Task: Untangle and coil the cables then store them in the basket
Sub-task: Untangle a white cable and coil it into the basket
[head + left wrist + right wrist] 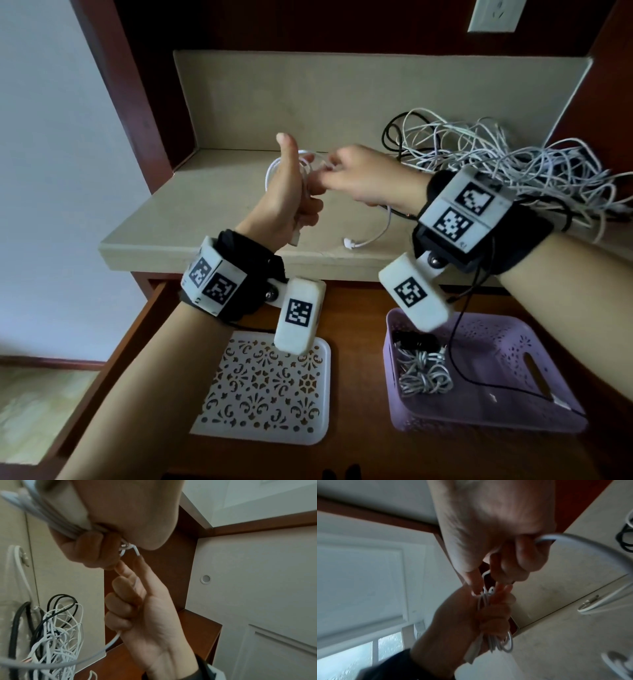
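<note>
A white cable [274,171] is being coiled above the beige shelf [212,205]: its finished loops are gripped in the left hand [291,202], fingers curled round the bundle, thumb up, so the bundle's long axis runs roughly upright through the fist. The right hand [356,178] is just beside it on the right, touching at the fingertips [120,566], which pinch the free strand at the top of the bundle. The slack is seen to trail down from the right palm to the shelf, where the loose plug end [349,244] lies below the hands. Judged: the next wrap goes across the bundle's axis, and the right hand is the nearer to the free end. The tangled pile [496,164] sits further right on the shelf, well apart from the coil. The purple basket [534,346], holding a coiled grey cable [423,375], is below in the drawer, nearer the right arm.
</note>
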`<move>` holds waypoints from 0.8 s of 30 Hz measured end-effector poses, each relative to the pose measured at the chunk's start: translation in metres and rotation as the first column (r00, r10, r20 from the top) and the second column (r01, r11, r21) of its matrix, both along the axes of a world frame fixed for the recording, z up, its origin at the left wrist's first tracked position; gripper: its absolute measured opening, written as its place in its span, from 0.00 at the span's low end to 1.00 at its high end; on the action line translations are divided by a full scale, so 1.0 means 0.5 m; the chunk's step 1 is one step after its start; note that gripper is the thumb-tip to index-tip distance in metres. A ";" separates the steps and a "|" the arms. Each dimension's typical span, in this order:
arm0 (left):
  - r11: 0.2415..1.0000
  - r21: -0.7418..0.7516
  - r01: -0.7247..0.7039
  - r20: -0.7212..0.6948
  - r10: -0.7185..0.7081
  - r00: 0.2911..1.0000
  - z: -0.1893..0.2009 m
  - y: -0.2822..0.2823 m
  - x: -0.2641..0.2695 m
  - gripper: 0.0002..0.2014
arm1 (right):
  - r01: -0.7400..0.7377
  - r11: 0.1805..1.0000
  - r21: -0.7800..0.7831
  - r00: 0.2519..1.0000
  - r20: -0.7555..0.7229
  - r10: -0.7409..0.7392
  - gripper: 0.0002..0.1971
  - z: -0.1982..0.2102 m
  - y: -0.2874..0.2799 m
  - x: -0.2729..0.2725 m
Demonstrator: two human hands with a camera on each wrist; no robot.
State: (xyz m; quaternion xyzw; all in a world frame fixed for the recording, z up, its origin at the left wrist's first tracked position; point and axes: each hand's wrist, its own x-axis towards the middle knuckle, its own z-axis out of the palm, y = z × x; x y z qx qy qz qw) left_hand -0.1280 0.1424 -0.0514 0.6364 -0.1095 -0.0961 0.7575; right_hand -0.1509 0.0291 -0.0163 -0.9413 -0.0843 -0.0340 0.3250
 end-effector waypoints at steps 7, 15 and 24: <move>0.976 -0.012 0.215 -0.011 -0.216 0.976 -0.010 0.011 0.005 0.41 | 0.044 0.998 0.042 0.995 0.088 -0.047 0.21 -0.004 0.011 -0.008; 0.936 0.003 0.351 -0.013 -0.351 0.936 -0.008 0.013 0.000 0.42 | 0.158 0.987 -0.005 0.987 -0.011 -0.158 0.14 0.011 0.016 -0.012; 0.905 0.022 0.424 -0.022 -0.424 0.905 -0.012 0.023 0.007 0.46 | 0.169 0.974 0.153 0.984 -0.082 -0.158 0.04 0.000 0.021 -0.010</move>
